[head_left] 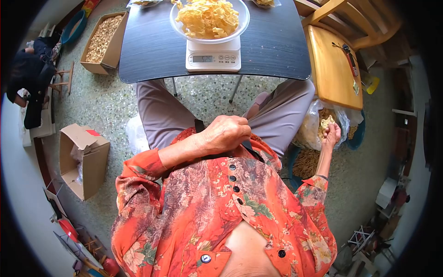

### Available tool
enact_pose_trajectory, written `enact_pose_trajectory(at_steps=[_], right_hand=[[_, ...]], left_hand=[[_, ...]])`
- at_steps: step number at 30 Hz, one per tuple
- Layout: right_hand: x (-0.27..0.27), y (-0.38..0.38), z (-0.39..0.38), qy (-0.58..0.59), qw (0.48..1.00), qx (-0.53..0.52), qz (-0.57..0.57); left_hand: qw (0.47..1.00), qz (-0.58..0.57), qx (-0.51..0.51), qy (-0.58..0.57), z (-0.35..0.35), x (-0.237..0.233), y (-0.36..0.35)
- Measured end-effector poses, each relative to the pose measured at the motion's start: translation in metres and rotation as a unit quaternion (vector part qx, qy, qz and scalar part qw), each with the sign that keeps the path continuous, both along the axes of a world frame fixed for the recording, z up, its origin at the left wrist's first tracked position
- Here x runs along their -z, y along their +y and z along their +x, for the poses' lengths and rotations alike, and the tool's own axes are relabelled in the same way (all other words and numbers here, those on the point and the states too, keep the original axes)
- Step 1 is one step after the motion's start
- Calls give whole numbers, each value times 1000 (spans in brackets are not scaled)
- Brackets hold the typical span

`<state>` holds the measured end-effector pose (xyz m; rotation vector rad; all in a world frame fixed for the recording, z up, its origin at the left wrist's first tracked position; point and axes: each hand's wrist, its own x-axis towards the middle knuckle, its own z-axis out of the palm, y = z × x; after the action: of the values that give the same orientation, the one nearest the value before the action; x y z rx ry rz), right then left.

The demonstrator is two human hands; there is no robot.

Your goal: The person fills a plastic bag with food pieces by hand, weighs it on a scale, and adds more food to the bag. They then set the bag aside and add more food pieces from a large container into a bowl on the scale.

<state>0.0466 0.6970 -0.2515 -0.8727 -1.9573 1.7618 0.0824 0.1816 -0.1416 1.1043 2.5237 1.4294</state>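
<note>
View from above of a seated person in an orange flowered shirt and grey trousers. The right hand hangs low beside the right knee, well away from the desk; its grip is closed around a small clump of pale yellow flakes, held at the mouth of a clear plastic bag on the floor, which holds more of the same flakes. The left hand rests on the lap, fingers curled together in a loose fist over a dark strap; whether it actually clasps the strap cannot be told.

Straight ahead, a white bowl heaped with flakes sits on a white digital scale at the near edge of a dark desk; the readout is too small to read. Just behind the bag, a blue basket holds brown sticks. To the left of the desk, a cardboard box is filled with tan pieces; nearer, a second cardboard box stands open, with crumpled plastic inside.

To the right of the desk stands a wooden chair with a red-handled tool lying on its seat. The floor is speckled terrazzo; clutter lines the walls on both sides.
</note>
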Motion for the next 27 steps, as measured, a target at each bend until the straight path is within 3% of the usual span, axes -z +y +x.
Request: enact_pose_trajectory(at_steps=[2,3,6,9,10,14,16,19,24,27], right_hand=[[-5,7,2,89,981,12,-172],[-5,11,5,95,974,16,-205],[-9,20,10,84,961,-25,-264],[-20,14,9,71,950,-8,-305],[-30,6,9,59,943,10,-329],[-66,-37,1,86,934,-27,-346],[-77,-53,-4,92,929,-65,-353],[-103,-97,-8,101,906,-147,-385],[-121,-133,-11,80,911,-168,-368],[-118,-143,-8,56,949,-143,-276]], left_hand=[[997,6,21,-72,-6,0,1],[997,7,19,-72,-9,5,3],[991,52,24,-123,-26,17,13],[958,82,27,-275,-43,14,27],[957,83,27,-275,-48,16,35],[933,135,63,-328,-69,27,78],[864,279,42,-417,-76,29,103],[833,333,5,-442,-84,23,133],[800,331,30,-500,-92,8,174],[787,333,25,-518,-93,11,200]])
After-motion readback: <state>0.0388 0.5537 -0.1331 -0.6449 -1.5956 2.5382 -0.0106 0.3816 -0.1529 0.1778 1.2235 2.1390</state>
